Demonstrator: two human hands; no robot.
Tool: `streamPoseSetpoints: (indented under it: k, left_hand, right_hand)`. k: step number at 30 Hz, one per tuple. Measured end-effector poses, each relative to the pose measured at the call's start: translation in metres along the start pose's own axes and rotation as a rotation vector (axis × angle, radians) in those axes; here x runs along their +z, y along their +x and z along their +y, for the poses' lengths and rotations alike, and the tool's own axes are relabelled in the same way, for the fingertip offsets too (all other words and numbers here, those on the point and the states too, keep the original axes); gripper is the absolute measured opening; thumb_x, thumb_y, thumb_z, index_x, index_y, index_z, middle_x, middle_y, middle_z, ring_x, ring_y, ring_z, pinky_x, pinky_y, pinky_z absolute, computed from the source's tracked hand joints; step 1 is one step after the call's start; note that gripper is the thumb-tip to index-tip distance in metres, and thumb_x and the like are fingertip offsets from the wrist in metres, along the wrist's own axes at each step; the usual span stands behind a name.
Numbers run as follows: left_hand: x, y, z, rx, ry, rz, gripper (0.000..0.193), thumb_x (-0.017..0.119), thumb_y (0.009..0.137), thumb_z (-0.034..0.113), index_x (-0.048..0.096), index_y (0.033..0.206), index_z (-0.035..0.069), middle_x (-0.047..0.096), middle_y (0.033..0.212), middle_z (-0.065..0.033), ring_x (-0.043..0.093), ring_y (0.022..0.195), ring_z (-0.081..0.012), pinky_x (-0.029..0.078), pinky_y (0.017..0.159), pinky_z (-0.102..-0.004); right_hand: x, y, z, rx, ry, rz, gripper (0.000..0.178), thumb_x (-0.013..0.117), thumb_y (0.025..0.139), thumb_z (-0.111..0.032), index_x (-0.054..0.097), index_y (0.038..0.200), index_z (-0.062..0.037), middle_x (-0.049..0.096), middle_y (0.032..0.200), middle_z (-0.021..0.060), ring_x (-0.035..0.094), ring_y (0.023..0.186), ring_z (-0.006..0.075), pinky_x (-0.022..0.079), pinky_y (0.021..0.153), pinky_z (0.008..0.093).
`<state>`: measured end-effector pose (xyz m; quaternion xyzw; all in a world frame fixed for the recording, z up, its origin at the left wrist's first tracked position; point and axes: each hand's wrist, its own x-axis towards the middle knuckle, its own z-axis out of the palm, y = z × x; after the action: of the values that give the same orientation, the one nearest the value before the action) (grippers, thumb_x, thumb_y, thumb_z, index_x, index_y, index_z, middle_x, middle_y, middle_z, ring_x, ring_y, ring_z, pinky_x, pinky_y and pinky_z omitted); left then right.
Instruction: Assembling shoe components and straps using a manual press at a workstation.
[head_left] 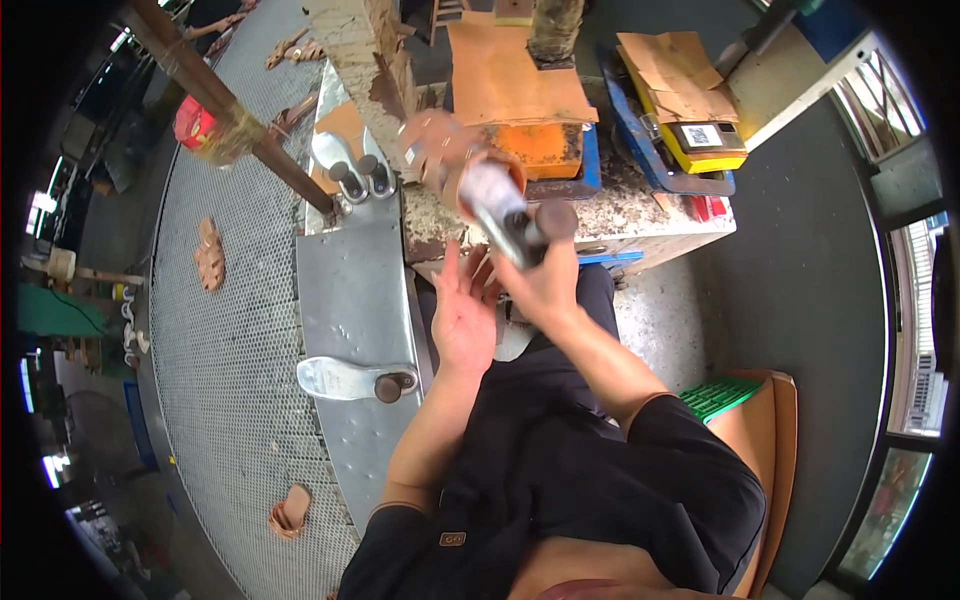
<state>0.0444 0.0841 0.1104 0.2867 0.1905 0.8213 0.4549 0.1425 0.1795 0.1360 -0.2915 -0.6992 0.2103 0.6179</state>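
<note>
Here, head view | right hand [545,285] clamped on a metal shoe last [500,205] bearing a tan leather upper [440,150], raised over the workbench [650,215] front edge, likely for fitting | left hand [462,315] open, fingers apart, palm up beneath it | spare lasts [355,378] rest on the steel plate [350,290].

Motion-blurred tan piece [440,150] atop the grey metal form [500,205].

I hold 1 grey metal shoe last [500,205] tilted above the bench's near edge, a tan leather upper [440,150] blurred on it.
</note>
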Motion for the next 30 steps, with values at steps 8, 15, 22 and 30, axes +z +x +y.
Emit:
streamPoseSetpoints:
  k: [8,15,22,30]
  left_hand:
    - [-0.070,-0.034,-0.005,-0.236,0.093,0.193,0.069,0.043,0.116,0.058,0.048,0.160,0.006,0.061,0.149,-0.0194,0.057,0.140,-0.0339,0.044,0.120,-0.0527]
    - [-0.105,-0.063,0.010,-0.289,0.127,0.293,0.065,0.041,0.117,0.055,0.050,0.156,0.004,0.062,0.149,-0.0215,0.059,0.137,-0.0355,0.046,0.118,-0.0526]
    - [-0.112,-0.063,0.019,-0.299,0.147,0.335,0.064,0.041,0.117,0.053,0.051,0.154,0.002,0.064,0.144,-0.0208,0.061,0.134,-0.0350,0.047,0.116,-0.0522]
    - [-0.124,-0.077,0.019,-0.275,0.116,0.376,0.058,0.043,0.117,0.048,0.055,0.149,0.001,0.068,0.137,-0.0185,0.064,0.129,-0.0331,0.048,0.114,-0.0502]
  right_hand:
    - [0.049,0.144,0.083,-0.122,-0.505,0.313,0.074,0.088,0.075,-0.019,0.052,0.136,0.0045,0.059,0.121,0.0228,0.059,0.112,0.0439,0.046,0.099,0.0561]
    - [0.057,0.146,0.087,-0.098,-0.566,0.318,0.076,0.088,0.074,-0.021,0.054,0.138,0.0002,0.059,0.124,0.0215,0.060,0.113,0.0430,0.046,0.098,0.0557]
    - [0.067,0.165,0.094,-0.006,-0.574,0.295,0.078,0.090,0.074,-0.019,0.053,0.140,0.0005,0.058,0.128,0.0233,0.060,0.112,0.0453,0.050,0.097,0.0551]
    - [0.045,0.092,0.084,-0.355,-0.402,0.295,0.078,0.088,0.084,-0.016,0.049,0.148,0.0044,0.054,0.142,0.0285,0.049,0.136,0.0486,0.042,0.116,0.0560]
